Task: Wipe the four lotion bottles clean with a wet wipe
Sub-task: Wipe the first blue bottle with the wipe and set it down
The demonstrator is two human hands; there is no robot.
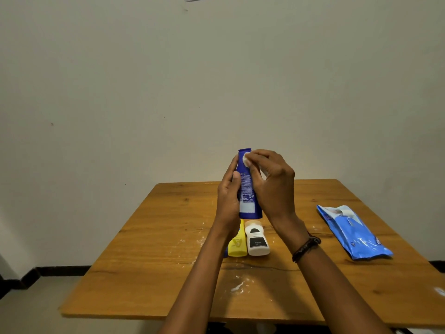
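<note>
Blue bottle (246,189) clasped by left hand (227,200), wipe (246,161) near-hidden, pinched by right hand (275,186)

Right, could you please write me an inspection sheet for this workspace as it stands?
Surface: wooden table, marked with white smears.
Job's things: blue bottle held on end above the table; wet wipe pressed near its top; yellow bottle and white bottle lying side by side; a blue sliver behind the left forearm may be the fourth.
Clutter: blue wipe pack lying at the right, flap lifted.
Grippers: left hand grips the blue bottle; right hand pinches the wet wipe.
Cables: nothing seen.
Surroundings: plain wall, dark skirting.
</note>
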